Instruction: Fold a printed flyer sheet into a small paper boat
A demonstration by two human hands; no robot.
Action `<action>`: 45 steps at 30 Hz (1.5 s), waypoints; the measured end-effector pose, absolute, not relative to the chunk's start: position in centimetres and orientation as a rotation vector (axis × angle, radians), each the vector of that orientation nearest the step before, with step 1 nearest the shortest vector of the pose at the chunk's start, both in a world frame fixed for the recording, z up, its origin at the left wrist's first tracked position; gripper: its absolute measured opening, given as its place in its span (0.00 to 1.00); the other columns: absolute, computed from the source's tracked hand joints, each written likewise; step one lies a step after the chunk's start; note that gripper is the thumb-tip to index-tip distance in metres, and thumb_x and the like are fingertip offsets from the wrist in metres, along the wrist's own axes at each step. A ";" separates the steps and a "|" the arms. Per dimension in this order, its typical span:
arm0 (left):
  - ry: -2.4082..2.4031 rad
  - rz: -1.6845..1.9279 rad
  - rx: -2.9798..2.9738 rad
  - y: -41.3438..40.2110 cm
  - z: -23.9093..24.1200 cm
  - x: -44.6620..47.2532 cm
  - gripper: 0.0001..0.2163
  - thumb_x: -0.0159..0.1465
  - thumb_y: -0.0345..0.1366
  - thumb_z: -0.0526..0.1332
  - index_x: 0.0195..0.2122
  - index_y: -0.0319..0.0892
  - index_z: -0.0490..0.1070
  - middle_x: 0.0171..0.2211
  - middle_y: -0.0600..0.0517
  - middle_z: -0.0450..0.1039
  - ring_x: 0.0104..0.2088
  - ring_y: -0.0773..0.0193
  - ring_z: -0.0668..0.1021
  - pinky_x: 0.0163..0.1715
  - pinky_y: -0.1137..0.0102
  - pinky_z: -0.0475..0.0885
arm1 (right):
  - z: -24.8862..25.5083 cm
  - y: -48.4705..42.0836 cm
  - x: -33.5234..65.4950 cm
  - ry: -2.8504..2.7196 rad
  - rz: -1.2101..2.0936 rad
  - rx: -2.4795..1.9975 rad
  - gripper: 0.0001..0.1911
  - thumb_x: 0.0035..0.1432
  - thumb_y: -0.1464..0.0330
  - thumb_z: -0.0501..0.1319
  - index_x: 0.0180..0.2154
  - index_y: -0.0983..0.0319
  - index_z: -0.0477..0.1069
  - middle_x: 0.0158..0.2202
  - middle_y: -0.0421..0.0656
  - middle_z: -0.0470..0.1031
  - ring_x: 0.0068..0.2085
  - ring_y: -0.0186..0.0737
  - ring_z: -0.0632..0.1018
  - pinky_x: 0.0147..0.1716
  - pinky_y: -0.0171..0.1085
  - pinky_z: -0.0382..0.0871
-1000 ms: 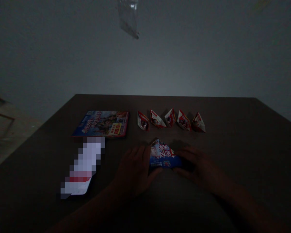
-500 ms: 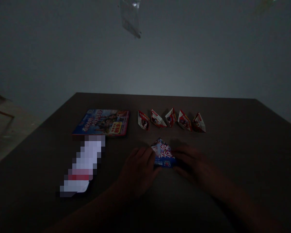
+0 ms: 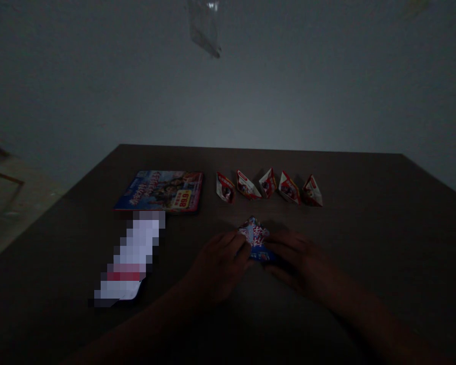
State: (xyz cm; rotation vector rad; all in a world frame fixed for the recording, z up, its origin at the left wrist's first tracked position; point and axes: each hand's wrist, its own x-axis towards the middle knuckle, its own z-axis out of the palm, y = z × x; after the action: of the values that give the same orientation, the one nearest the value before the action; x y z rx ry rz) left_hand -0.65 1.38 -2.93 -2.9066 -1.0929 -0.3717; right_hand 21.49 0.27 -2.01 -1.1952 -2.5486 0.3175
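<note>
A blue and red printed paper (image 3: pixel 255 237), partly folded into a pointed shape, lies on the dark table (image 3: pixel 365 228) near its middle. My left hand (image 3: pixel 218 263) presses on its left side and my right hand (image 3: pixel 294 256) presses on its right side, fingers meeting over the paper. Most of the paper is hidden under my fingers. The room is very dim.
Several small folded red and white paper boats (image 3: pixel 268 186) stand in a row behind my hands. A printed booklet (image 3: pixel 161 191) lies at the back left. A white sheet (image 3: pixel 131 263) lies to the left of my left hand. A wall rises behind the table.
My two hands have moved closer together over the blue paper, folding its sides inward. The visible part of the paper has become narrower.
</note>
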 end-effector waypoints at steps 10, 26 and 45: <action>-1.074 -0.385 -2.963 1.0 -1.9 -1.0 0.10 0.65 0.34 0.55 0.46 0.38 0.67 0.44 0.46 0.70 0.42 0.56 0.73 0.40 0.63 0.71 | -1.6 0.0 21.1 -2.598 0.291 -1.129 0.10 0.61 0.74 0.54 0.41 0.63 0.72 0.41 0.47 0.75 0.41 0.44 0.75 0.42 0.44 0.72; -1.190 -0.357 -3.047 1.3 -2.3 -0.7 0.06 0.64 0.27 0.54 0.39 0.40 0.68 0.38 0.49 0.68 0.39 0.60 0.69 0.38 0.66 0.67 | -1.7 0.1 21.0 -2.563 0.206 -1.118 0.08 0.62 0.72 0.54 0.36 0.62 0.72 0.36 0.46 0.75 0.38 0.42 0.75 0.37 0.42 0.71; -1.550 -0.612 -3.067 1.6 -2.3 0.5 0.06 0.64 0.31 0.55 0.36 0.40 0.72 0.35 0.49 0.69 0.38 0.60 0.70 0.39 0.66 0.67 | -2.5 0.8 20.0 -2.235 0.507 -1.315 0.07 0.57 0.72 0.60 0.40 0.61 0.70 0.36 0.45 0.76 0.37 0.41 0.76 0.38 0.40 0.71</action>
State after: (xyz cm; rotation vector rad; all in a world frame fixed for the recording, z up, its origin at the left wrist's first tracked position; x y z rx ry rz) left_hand 0.45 1.62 -2.32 -3.0668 -1.5497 -0.6125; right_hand 19.96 0.78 -2.53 -1.3151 -2.2346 0.5074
